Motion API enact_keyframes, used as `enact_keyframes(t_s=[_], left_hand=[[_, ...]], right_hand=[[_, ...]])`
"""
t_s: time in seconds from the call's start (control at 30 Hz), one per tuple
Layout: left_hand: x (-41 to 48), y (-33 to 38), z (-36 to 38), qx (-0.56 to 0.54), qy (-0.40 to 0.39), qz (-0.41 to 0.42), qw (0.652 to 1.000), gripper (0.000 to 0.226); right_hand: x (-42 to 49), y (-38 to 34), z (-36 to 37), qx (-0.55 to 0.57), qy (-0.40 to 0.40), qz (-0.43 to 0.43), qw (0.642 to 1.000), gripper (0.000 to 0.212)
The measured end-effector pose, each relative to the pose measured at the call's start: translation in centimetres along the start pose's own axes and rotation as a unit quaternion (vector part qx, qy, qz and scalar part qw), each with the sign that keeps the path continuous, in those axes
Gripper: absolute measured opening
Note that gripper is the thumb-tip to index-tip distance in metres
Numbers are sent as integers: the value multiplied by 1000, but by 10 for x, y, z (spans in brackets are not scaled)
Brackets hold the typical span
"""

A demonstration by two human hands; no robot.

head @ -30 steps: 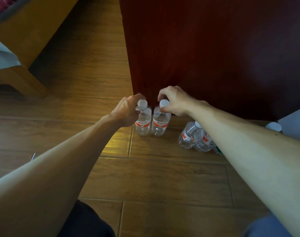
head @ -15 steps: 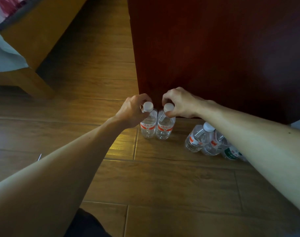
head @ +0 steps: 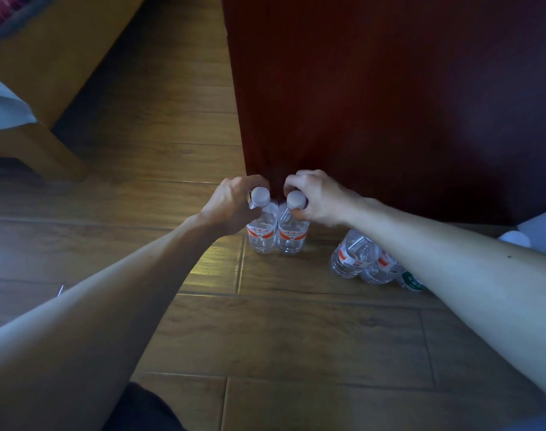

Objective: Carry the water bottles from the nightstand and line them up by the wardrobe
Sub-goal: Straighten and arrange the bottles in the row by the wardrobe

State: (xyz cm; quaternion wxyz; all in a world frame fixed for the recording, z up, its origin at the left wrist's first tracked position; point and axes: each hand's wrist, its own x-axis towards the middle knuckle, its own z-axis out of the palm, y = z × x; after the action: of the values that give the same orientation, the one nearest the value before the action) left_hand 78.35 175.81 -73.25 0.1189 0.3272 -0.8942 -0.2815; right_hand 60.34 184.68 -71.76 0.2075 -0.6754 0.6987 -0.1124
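Two clear water bottles with white caps and red labels stand side by side on the wooden floor, touching, right in front of the dark red wardrobe [head: 389, 88]. My left hand [head: 231, 206] grips the neck of the left bottle [head: 260, 236]. My right hand [head: 318, 200] grips the neck of the right bottle [head: 291, 237]. Further right, three more bottles [head: 352, 258] stand in a cluster by the wardrobe, partly hidden behind my right forearm; one has a green label [head: 413, 279].
A wooden bed frame [head: 47, 73] with pale bedding stands at the upper left. A white and pale blue object [head: 520, 237] sits at the right edge beside the wardrobe. Wooden floor planks [head: 296, 337] stretch between me and the bottles.
Both hands and the two bottles have barely shifted; the bottles now stand on the floor closer to the wardrobe's base. The camera view has drifted slightly.
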Motion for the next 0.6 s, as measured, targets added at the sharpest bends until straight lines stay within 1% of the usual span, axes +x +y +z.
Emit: enact_keyframes(t_s=[0.2,0.3,0.4,0.5,0.6], left_hand=[[-4,-1,-1,11,0,32,999,35],[-5,0,-4,35,-10,53,998,42],[-6,7,-11,92,-5,52,994,49],[-8,18,-18,143,16,80,986,53],[-6,33,-20,151,54,130,978,54]], right_hand=[[-6,-1,0,2,1,2,1000,23],[-10,-5,-4,-11,-14,0,1000,36],[-14,-8,-12,-22,-18,-2,1000,49],[-21,-6,-17,-51,-25,-4,998,58],[-28,2,-19,-87,-22,23,996,62]])
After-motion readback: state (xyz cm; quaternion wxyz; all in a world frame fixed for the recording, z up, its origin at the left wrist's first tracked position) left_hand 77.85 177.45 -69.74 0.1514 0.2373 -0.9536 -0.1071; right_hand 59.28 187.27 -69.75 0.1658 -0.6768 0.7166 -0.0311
